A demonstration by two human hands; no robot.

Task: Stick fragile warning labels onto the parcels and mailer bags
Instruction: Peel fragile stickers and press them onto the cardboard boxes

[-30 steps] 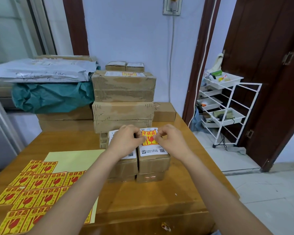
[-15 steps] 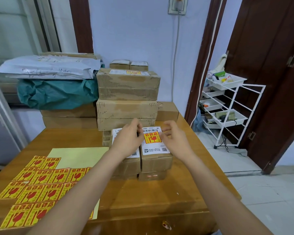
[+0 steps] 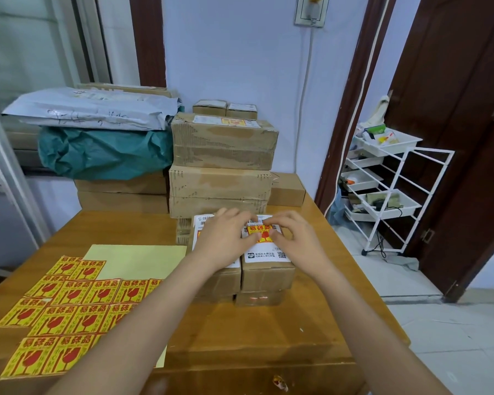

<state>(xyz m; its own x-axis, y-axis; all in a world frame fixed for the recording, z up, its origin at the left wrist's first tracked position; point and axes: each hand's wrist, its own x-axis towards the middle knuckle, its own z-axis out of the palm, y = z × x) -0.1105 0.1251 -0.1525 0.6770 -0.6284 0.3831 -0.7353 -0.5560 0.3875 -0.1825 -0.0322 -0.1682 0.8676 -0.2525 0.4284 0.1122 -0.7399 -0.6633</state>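
Wrinkling is the likeliest fault at this point, in my judgement: the fragile label [image 3: 261,233] lies on the white shipping slip of the right-hand small parcel [image 3: 267,269] just above the middle of the frame, and if one edge is pressed down before the other, an air bubble or a crease could be trapped; pressed askew, it could also cover the barcode strip above it or the QR codes below (both sit close to the label's edges). The small parcels stand in a short stack, so a hard sideways rub might shift the top one against its neighbour [image 3: 220,276]. The label sits directly between the two hands: the left hand [image 3: 226,240] comes in from the left, lying over the neighbouring parcel with its fingertips touching the label's left edge, and the right hand [image 3: 294,240] comes in from the right with fingertips on the upper right corner and right edge. Both hands have their fingers bent down onto the label, pressing rather than gripping anything; whether a corner is pinched I cannot tell. Only the middle of the yellow-and-red label shows between the fingers. In the lower left of the frame the sheet of remaining labels [image 3: 60,312] lies flat on the desk [image 3: 254,334], well apart from both hands, and the larger parcels [image 3: 223,166] and mailer bags [image 3: 97,112] are stacked behind, in the upper middle and upper left.
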